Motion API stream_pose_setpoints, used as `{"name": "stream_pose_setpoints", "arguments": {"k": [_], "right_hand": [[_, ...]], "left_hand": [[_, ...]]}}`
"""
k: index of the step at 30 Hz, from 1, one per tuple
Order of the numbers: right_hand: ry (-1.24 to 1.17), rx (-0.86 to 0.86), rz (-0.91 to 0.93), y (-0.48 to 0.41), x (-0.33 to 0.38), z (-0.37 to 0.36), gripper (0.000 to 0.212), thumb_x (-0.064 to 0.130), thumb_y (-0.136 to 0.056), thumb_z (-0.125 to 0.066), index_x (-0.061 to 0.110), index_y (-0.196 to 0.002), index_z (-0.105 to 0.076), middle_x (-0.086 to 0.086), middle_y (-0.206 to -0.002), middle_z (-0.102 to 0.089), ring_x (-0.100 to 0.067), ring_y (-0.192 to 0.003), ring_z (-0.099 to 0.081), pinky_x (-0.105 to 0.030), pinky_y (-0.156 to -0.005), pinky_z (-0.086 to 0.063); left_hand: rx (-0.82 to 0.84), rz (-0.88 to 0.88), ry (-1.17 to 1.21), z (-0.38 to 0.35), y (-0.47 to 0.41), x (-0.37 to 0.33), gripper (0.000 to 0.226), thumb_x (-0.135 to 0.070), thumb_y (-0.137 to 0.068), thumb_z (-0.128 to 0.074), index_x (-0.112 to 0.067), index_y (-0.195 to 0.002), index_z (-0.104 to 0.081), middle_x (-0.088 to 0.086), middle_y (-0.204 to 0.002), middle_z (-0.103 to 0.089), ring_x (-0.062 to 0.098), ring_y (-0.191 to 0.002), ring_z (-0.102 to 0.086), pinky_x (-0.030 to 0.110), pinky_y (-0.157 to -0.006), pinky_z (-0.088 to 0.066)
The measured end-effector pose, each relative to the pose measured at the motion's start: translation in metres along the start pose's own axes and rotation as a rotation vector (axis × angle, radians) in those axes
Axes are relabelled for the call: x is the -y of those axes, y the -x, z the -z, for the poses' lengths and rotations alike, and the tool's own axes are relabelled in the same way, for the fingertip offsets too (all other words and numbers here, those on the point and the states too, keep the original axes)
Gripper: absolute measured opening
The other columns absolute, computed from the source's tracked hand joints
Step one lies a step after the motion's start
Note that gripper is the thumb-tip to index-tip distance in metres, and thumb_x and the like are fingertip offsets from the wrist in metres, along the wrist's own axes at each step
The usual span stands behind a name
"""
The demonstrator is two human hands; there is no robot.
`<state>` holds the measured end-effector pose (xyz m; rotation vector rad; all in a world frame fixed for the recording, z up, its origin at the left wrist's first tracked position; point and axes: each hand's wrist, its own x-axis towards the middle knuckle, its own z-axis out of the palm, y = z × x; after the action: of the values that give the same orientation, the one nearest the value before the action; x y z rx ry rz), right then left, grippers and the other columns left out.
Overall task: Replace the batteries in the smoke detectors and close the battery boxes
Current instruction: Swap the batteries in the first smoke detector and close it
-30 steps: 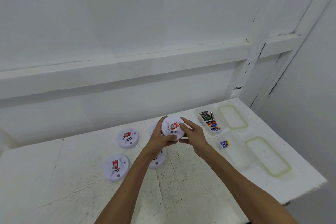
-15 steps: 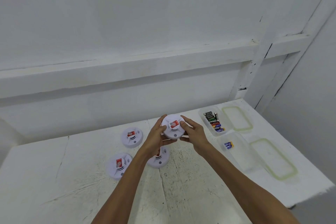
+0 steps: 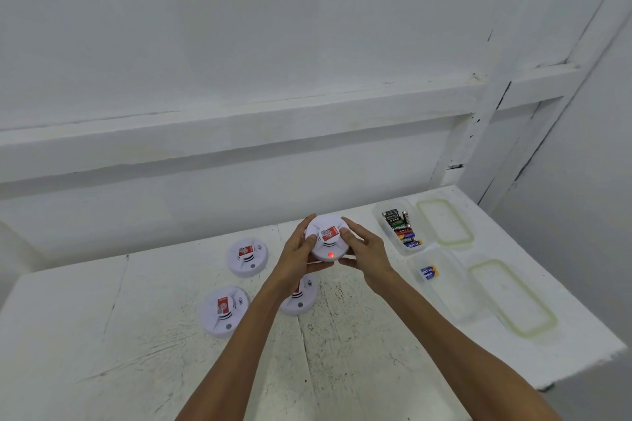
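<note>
While left hand [image 3: 294, 256] and right hand [image 3: 368, 254] grip detector [image 3: 326, 238] | table edge [image 3: 554, 290] well right

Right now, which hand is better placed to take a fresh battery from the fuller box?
The right hand, probably: the fuller battery box lies on its side of the table, so no arm crosses. The left hand grips the smoke detector and could hold it alone.

White table [image 3: 102, 335] bears three smoke detectors [image 3: 247, 256], two tubs [image 3: 423, 227], two lids [image 3: 444, 220].
</note>
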<state>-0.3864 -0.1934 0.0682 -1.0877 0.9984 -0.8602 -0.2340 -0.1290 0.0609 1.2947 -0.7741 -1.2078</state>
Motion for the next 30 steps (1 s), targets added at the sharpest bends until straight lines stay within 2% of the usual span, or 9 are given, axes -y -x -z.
{"name": "stream_pose_setpoints", "arguments": {"k": [4,11,20,30], "right_hand": [[-0.005,0.003,-0.009,0.0,0.001,0.001,0.036,0.027,-0.096,-0.065,0.024,-0.132,-0.064,-0.005,-0.118,-0.073,-0.023,-0.099,-0.073,-0.032,-0.07,-0.061],[-0.014,0.007,-0.015,0.001,0.0,0.002,0.037,0.026,-0.096,-0.065,0.024,-0.132,-0.064,-0.006,-0.12,-0.072,-0.024,-0.103,-0.071,-0.03,-0.068,-0.06],[-0.009,0.002,-0.031,0.001,-0.001,0.004,0.037,0.027,-0.096,-0.065,0.025,-0.132,-0.064,-0.005,-0.123,-0.071,-0.025,-0.106,-0.07,-0.029,-0.069,-0.061],[-0.026,0.006,-0.04,0.005,-0.005,0.008,0.035,0.025,-0.096,-0.066,0.024,-0.131,-0.065,-0.006,-0.12,-0.072,-0.025,-0.105,-0.071,-0.028,-0.066,-0.06]], "left_hand": [[-0.001,0.009,-0.002,-0.001,-0.001,0.001,0.038,-0.024,-0.108,-0.048,-0.037,-0.144,-0.048,0.006,-0.148,-0.055,0.032,-0.125,-0.063,0.052,-0.091,-0.061],[-0.005,0.002,-0.007,-0.001,0.001,0.001,0.038,-0.023,-0.108,-0.048,-0.035,-0.145,-0.047,0.005,-0.147,-0.055,0.028,-0.122,-0.063,0.045,-0.085,-0.063],[0.004,0.041,0.028,0.0,0.0,0.004,0.039,-0.02,-0.108,-0.049,-0.033,-0.145,-0.05,0.005,-0.144,-0.059,0.033,-0.122,-0.065,0.051,-0.09,-0.061],[0.013,0.059,-0.004,0.004,-0.004,0.011,0.04,-0.021,-0.107,-0.054,-0.034,-0.145,-0.054,0.003,-0.141,-0.064,0.028,-0.119,-0.068,0.047,-0.088,-0.062]]}}
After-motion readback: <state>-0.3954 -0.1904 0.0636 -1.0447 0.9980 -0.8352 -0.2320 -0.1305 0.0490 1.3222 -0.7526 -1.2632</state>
